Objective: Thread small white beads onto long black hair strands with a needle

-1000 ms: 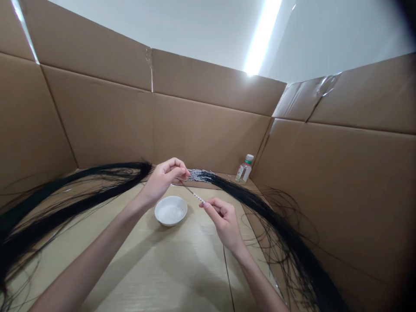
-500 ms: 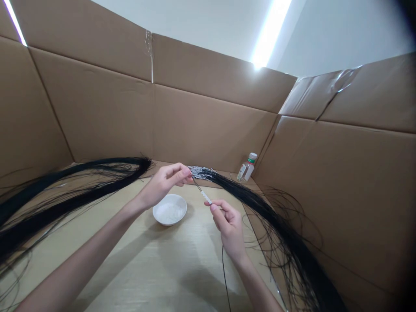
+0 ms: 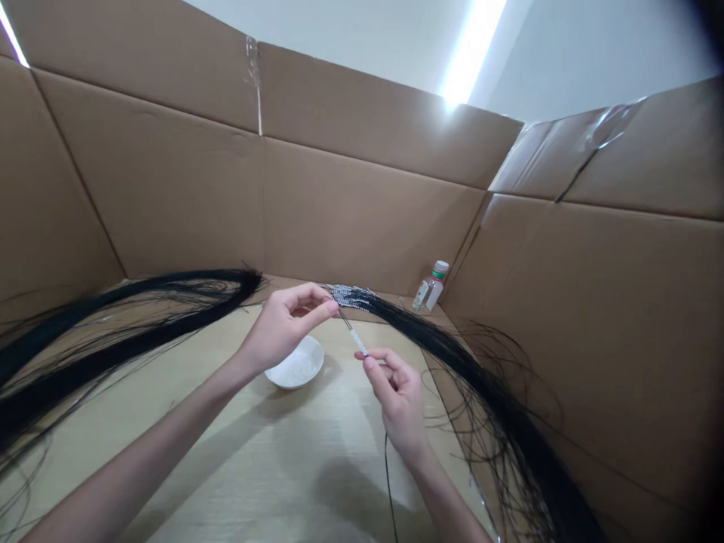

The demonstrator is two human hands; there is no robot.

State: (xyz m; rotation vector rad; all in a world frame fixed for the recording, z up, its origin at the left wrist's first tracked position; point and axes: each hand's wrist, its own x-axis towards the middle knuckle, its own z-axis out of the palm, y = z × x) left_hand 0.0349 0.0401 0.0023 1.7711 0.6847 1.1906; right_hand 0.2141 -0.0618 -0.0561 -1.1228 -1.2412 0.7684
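A short row of white beads [image 3: 358,341] sits on a thin black cord [image 3: 389,483] stretched between my hands. The thumb and fingers of my left hand [image 3: 291,320] pinch the upper end of the cord. My right hand [image 3: 397,392] pinches it at the lower end of the beads, and the cord hangs down below that hand. Under my left hand stands a white bowl [image 3: 297,366] with small clear or white pieces in it, partly covered by the hand.
Black strands [image 3: 441,343] with beaded ends curve along the right. Another black bundle [image 3: 186,320] lies at the left. A small clear bottle [image 3: 430,288] with a white cap leans near the back right corner. Cardboard walls [image 3: 367,211] surround the table [image 3: 237,452].
My left hand has turned slightly, its fingers moving a little right and covering more of the bowl's rim. My right hand still pinches the cord. The view has shifted slightly.
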